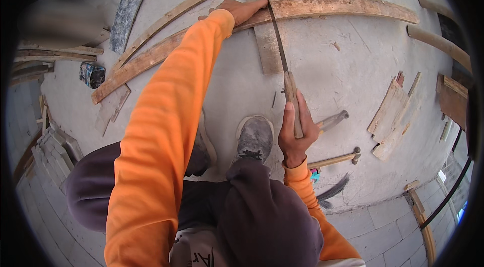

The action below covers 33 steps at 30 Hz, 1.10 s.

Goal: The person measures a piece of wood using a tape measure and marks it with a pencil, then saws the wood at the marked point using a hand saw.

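A long wooden beam (pixel 348 6) lies across the floor ahead of me, resting over a short flat board (pixel 268 50). My left hand (pixel 237 10) grips the beam from above and presses on it, its fingertips close to the blade. In my right hand (pixel 297 136) is the wooden handle of a handsaw (pixel 291 90), the fingers closed around it. The dark blade shows nearly edge-on and crosses the beam just right of my left hand. How deep it sits in the wood cannot be made out. Pale sawdust lies beside the blade past the beam.
A hammer (pixel 335 160) and another curved-ended tool (pixel 335 120) lie right of my right hand. Broken boards (pixel 393 116) lie farther right. A narrow strip of wood (pixel 166 22) and a grey-stained plank (pixel 132 7) are at the left. My shoe (pixel 254 138) stands near the saw handle.
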Motion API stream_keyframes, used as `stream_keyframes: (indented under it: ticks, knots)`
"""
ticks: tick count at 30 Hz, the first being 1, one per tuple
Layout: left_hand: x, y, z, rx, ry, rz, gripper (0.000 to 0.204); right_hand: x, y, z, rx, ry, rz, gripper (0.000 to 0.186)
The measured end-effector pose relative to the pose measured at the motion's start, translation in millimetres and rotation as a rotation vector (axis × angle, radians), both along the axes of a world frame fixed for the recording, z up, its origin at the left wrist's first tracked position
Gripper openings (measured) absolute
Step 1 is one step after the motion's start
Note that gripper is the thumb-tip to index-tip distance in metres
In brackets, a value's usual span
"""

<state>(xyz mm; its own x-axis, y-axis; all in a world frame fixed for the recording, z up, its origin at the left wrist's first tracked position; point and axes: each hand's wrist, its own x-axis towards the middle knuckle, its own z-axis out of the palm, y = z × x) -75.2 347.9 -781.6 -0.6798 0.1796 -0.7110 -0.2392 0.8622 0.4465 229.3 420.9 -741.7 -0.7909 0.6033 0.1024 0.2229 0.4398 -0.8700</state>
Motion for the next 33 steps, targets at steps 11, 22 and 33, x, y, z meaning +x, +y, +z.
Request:
stream_keyframes:
  ticks: [11, 22, 33]
  knots:
    - [0, 1, -4, -0.022, -0.009, 0.005, 0.102, -2, 4, 1, 0.03, 0.017, 0.006, 0.037]
    - [0, 1, -1, -0.024, -0.001, 0.005, 0.102, -9, 4, 0, 0.069, 0.031, 0.017, 0.039]
    - [-5, 3, -1, -0.077, -0.128, -0.048, 0.111, -22, 7, 1, 0.064, 0.015, 0.038, 0.039]
